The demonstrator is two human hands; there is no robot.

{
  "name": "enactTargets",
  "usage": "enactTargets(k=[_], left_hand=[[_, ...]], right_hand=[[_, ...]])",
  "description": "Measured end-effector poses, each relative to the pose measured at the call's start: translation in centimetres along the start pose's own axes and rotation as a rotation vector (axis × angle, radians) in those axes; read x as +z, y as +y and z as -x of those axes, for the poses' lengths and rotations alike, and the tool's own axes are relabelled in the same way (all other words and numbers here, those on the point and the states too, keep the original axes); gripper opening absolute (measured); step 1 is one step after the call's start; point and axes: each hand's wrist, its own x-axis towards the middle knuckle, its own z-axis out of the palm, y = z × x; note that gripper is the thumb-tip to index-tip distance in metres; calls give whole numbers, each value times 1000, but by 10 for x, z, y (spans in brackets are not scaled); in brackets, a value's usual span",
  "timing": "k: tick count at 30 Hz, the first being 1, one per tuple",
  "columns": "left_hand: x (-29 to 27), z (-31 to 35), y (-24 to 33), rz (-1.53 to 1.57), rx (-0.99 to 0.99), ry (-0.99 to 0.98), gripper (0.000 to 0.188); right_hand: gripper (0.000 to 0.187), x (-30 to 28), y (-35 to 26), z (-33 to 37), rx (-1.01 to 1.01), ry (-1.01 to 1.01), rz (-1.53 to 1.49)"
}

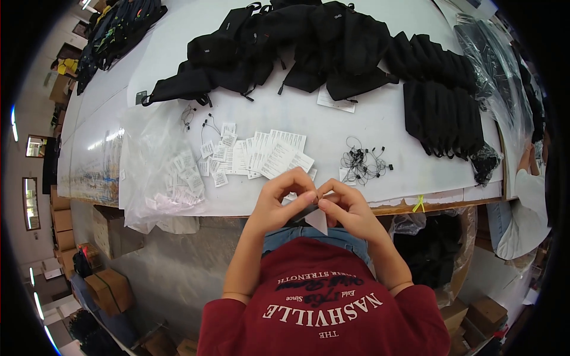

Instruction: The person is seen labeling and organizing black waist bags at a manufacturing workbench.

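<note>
My left hand (281,200) and my right hand (349,207) meet just in front of the table's near edge. Thumbs and fingers of both are pinched together around the top of a small dark and white hang tag (319,221), which hangs below them. Whether a string is between the fingertips is too small to tell. Beyond my hands, larger printed white tags (276,155) lie fanned out, with smaller white labels (221,153) to their left. A tangle of black tag strings (361,161) lies to the right of them.
Black fabric pouches (314,47) are heaped at the far side, with stacked black ones (442,113) at right. A clear plastic bag (157,160) with labels lies at left. Another person's sleeve (525,204) shows at far right. Cardboard boxes (110,291) stand below left.
</note>
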Motion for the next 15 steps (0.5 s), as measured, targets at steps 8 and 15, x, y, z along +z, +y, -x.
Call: enactTargets(k=[8,15], left_hand=[[-105,-178,-45,-659,255,526,40],[-152,-217,-42,-885,91,577,37]], right_hand=[[10,-9,4,-1,-26,186,-29],[9,-12,9,16,-8,271,-36]])
